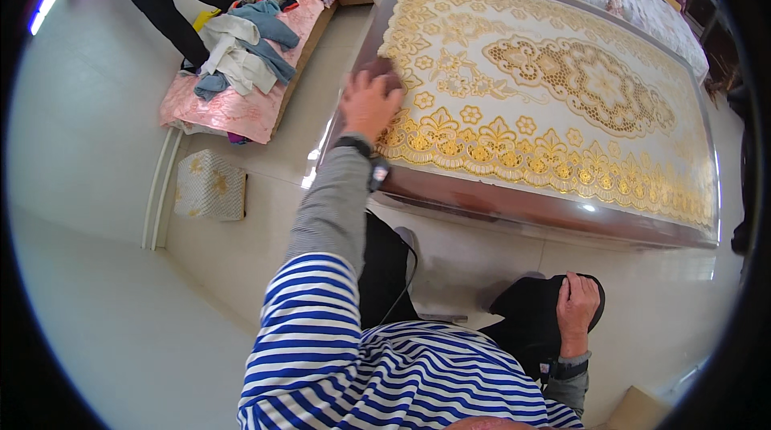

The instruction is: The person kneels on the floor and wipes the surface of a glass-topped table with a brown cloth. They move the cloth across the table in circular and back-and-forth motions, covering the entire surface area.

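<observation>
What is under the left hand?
A dark brown item, blurred and hard to identify, shows past the left hand, at the edge of the gold-patterned tablecloth. The hand covers the rest, hiding its full shape.

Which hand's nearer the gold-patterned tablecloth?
Left. The left hand is at the left edge of the tablecloth, fingers over a dark brown item; the right hand rests on the person's knee, away from the table.
</observation>
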`<state>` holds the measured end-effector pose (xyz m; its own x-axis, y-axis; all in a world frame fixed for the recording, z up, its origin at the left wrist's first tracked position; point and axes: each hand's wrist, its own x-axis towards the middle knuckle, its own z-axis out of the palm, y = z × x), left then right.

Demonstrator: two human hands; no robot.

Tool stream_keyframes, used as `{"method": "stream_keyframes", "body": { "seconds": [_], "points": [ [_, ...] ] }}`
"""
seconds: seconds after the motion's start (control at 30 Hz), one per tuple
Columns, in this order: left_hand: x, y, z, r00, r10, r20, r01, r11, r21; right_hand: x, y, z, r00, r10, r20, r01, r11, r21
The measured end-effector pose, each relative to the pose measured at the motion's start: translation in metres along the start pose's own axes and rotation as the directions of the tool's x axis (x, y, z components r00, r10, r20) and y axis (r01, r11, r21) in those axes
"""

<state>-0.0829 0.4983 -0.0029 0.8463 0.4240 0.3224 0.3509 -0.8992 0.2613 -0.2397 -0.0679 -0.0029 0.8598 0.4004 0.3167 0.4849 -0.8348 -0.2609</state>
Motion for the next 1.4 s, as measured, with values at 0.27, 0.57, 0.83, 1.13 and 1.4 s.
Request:
{"method": "stream_keyframes", "body": {
  "seconds": [0.27,0.57,0.83,1.13,1.4],
  "points": [
    [-0.001,-0.037,0.003,0.968,-0.250,-0.029,0.252,0.960,0.122,0.020,-0.020,0.000,0.999,-0.027,0.032,0.027,1.000,0.009],
    [0.009,0.075,0.028,0.989,-0.133,0.068,0.124,0.984,0.127,0.031,-0.017,0.005,0.998,-0.065,-0.013,0.066,0.984,0.164],
    [-0.014,0.287,0.084,0.962,0.263,0.076,-0.259,0.964,-0.057,0.016,0.010,-0.005,1.000,-0.012,-0.016,0.015,0.980,0.201],
    [-0.115,0.511,0.092,0.528,0.843,0.100,-0.673,0.487,-0.557,0.008,0.024,-0.009,1.000,-0.017,-0.014,0.020,0.977,0.210],
    [-0.055,0.467,0.110,0.640,0.754,0.147,-0.651,0.634,-0.417,0.006,0.016,-0.007,1.000,0.019,0.002,-0.019,0.988,0.152]
  ]
}}
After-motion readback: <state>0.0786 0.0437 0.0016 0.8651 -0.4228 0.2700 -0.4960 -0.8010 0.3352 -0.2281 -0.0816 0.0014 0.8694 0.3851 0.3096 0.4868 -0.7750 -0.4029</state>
